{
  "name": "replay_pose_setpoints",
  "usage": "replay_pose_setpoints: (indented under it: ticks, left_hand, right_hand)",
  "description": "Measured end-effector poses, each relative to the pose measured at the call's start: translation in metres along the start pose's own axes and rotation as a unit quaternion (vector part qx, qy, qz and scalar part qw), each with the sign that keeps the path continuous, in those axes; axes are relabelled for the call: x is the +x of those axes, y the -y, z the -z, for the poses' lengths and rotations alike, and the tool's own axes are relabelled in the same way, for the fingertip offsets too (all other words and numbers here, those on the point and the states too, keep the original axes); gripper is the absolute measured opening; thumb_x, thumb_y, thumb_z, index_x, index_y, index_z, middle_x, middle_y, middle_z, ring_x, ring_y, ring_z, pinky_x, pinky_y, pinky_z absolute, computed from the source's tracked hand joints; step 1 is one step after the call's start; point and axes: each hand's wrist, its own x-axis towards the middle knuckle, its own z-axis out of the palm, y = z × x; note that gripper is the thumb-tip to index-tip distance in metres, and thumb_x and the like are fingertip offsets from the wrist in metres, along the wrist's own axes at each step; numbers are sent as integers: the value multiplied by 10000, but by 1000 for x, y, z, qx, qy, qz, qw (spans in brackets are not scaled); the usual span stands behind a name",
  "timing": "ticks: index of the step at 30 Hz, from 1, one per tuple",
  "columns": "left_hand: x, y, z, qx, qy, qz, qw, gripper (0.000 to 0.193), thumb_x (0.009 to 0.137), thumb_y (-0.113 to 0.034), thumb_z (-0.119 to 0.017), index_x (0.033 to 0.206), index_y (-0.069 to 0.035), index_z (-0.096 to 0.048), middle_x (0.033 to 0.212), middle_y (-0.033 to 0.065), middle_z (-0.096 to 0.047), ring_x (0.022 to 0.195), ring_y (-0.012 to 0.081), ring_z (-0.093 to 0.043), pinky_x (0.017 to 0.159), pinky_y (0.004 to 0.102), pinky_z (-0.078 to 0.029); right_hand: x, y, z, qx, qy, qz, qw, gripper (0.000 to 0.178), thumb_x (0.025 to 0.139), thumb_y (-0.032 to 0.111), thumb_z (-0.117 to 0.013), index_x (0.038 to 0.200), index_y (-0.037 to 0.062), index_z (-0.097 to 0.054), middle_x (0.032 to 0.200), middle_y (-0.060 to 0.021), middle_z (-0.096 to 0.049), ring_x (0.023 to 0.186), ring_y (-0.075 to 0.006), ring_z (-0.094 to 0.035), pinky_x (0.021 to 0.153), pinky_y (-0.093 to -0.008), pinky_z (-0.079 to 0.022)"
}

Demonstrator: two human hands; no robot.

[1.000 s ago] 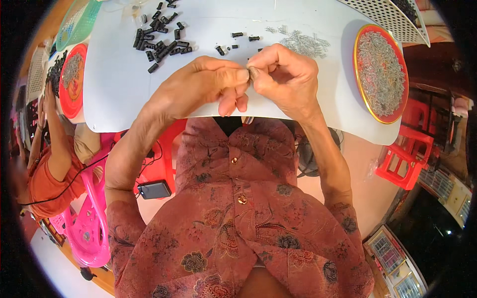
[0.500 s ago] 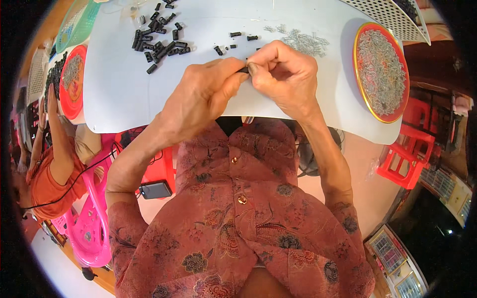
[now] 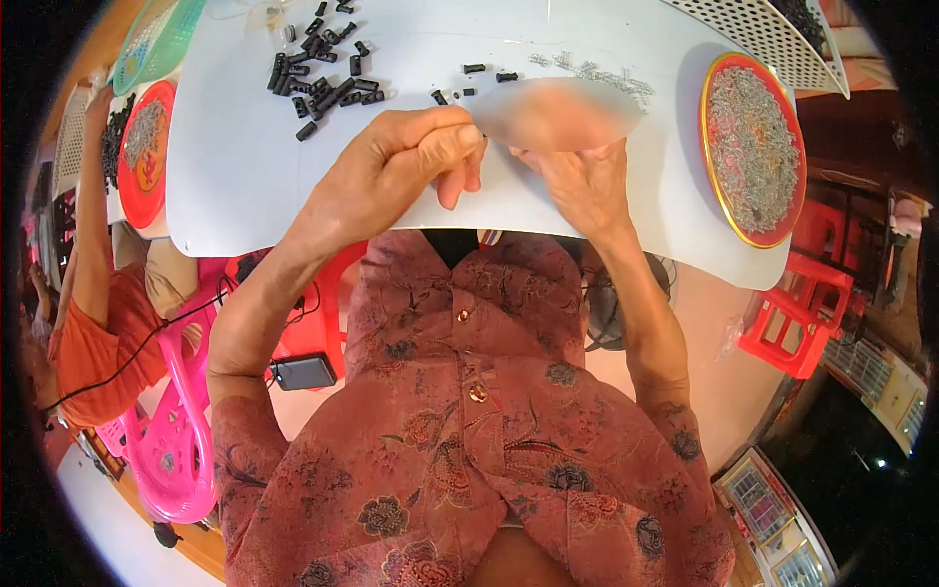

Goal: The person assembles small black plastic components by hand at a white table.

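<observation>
Apparently a workshop, black parts (image 3: 333, 96) and silvery pieces (image 3: 592, 70) on a white table (image 3: 225, 166), co-worker (image 3: 112, 342) nearby

White table (image 3: 240, 186) spans the far side, brightly lit; floor (image 3: 712, 367) at right is pale pinkish, with a red plastic stool (image 3: 820, 274) standing near the table's right corner. Pink plastic chair (image 3: 201, 430) at left; part of a red seat (image 3: 301, 340) shows between it and the middle. Near right: pale-framed, barred panes (image 3: 758, 504) beside a dark surface (image 3: 846, 445) bearing a small bright spot.
</observation>
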Motion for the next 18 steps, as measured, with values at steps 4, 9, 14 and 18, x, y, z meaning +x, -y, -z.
replay_pose_setpoints:
  ticks: [4,9,14,18]
  left_hand:
    - [-2,-16,-3,198,-12,-18,980,222,995,-179,-458,963,1,-585,630,66,-535,653,151,-532,614,303,-436]
    - [-3,-21,-14,326,-42,-101,939,116,920,-77,-536,862,9,-483,667,147,-478,591,320,-483,570,390,-411]
    - [-1,-15,-19,354,-49,-157,921,74,890,-26,-553,928,16,-505,751,151,-486,636,321,-485,572,392,-408]
    - [-2,-14,-21,341,-56,-147,927,70,893,-5,-540,952,24,-515,780,144,-483,631,297,-480,566,370,-400]
  right_hand:
    - [2,-1,2,-26,29,31,999,445,959,378,-542,676,34,-550,533,10,-443,505,-58,-381,452,-251,-322]
    - [2,3,2,-31,66,53,996,478,949,367,-557,622,26,-485,519,8,-398,503,-58,-345,444,-256,-298]
    - [2,0,-1,-28,44,36,998,430,927,233,-592,595,10,-433,525,10,-318,515,-59,-298,438,-263,-258]
    - [1,1,-2,7,32,35,999,400,907,156,-593,579,-1,-426,522,7,-296,512,-55,-277,432,-263,-239]
